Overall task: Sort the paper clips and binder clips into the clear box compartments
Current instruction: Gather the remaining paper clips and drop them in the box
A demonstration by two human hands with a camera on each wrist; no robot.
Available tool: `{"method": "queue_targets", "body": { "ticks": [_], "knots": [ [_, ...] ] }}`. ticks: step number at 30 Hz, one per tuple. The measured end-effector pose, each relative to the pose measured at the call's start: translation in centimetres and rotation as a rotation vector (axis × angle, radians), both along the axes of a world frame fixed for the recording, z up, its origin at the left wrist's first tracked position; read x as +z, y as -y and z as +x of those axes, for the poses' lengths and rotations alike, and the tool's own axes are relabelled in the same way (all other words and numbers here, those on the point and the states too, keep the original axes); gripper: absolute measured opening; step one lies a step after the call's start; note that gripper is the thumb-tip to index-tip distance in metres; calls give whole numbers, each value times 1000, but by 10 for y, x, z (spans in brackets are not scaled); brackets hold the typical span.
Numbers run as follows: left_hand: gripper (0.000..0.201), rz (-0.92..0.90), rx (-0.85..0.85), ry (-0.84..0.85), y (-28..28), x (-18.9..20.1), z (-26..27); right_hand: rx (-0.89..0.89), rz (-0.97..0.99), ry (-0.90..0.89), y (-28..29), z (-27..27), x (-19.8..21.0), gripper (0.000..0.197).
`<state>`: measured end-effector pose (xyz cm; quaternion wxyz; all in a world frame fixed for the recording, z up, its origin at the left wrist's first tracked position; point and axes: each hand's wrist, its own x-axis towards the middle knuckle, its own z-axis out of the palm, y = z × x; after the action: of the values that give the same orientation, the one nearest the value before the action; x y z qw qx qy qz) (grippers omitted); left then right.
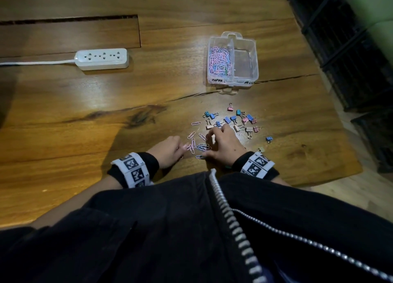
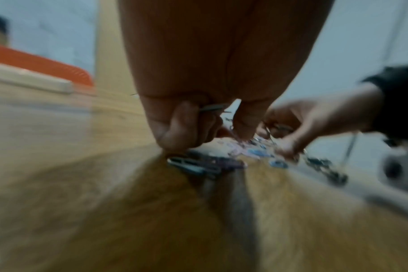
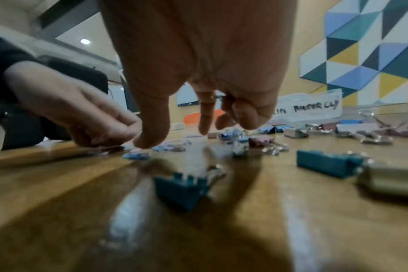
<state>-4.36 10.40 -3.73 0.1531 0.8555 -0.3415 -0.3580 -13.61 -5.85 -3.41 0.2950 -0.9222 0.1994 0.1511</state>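
Where clips scatter, a cracked wooden table gleams.

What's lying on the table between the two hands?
In the head view, loose pink and blue paper clips lie scattered on the wooden table between the left hand and the right hand.

wooden table | clear box | loose paper clips | binder clips | power strip

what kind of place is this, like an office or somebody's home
Probably an office or shared workroom, though I can't be sure. A large wooden table carries a white power strip, and the right wrist view shows a geometric colour-panelled wall and a recessed ceiling light.
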Motion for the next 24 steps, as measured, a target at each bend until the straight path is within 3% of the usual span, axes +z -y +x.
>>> {"method": "queue_targets", "body": {
  "ticks": [3, 5, 7, 10, 13, 16, 19, 24],
  "knots": [
    [32, -134, 270, -255, 4, 9, 13, 16, 29, -32, -6, 2, -2, 50],
    [24, -307, 535, -603, 3, 13, 19, 66, 49, -31, -12, 5, -1, 38],
    [10, -473, 695, -868, 0, 17, 23, 137, 3, -30, -17, 9, -2, 31],
    [3, -570, 779, -927, -4, 18, 24, 216, -87, -37, -20, 12, -6, 28],
    [22, -596, 843, -961, -6, 13, 25, 261, -94, -44, -19, 13, -9, 23],
    [25, -519, 867, -925, -8, 12, 31, 218, -5, -43, -17, 14, -7, 11],
    [28, -318, 729, -755, -10, 17, 32, -12, 287, 30, -11, 12, -3, 13],
    [30, 110, -7, -55, -26, 20, 26, -406, 795, -28, 17, 9, 13, 23]
  ]
}}
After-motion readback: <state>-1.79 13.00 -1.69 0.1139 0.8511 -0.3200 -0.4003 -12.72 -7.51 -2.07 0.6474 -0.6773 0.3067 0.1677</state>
